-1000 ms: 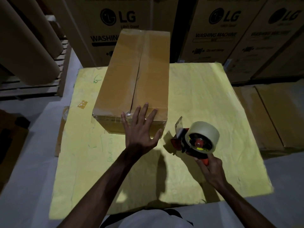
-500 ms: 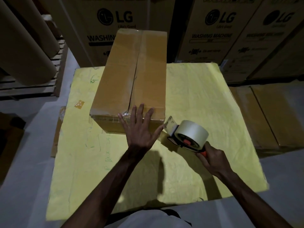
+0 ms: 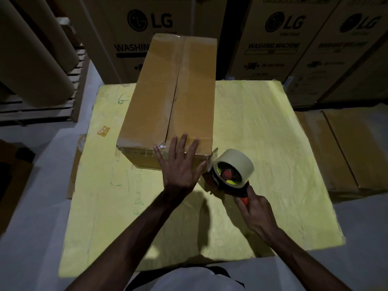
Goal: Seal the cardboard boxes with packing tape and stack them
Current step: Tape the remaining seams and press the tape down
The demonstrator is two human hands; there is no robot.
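Cardboard box (image 3: 168, 97) lies lengthways on the yellow-covered desk (image 3: 262, 133), running from 12 o'clock toward me, a little left of the middle, its two top flaps meeting in a seam down the centre. A bit of clear tape glints at the near end of that seam. My left hand (image 3: 178, 166) lies flat over the box's near top edge, fingers straight and spread, holding nothing. My right hand (image 3: 255, 213), at 4 o'clock from it, is curled round the orange handle of the tape dispenser (image 3: 228, 175), whose front end sits just beside the box's near right corner and my left thumb. A small scrap of tape (image 3: 103, 130) is stuck to the desk at 9 o'clock from the box. Printed washing machine cartons (image 3: 273, 38) stand beyond the desk at 12 o'clock, big brown paper rolls (image 3: 31, 59) at 10 o'clock, and plain cartons (image 3: 346, 148) lie at 3 o'clock.
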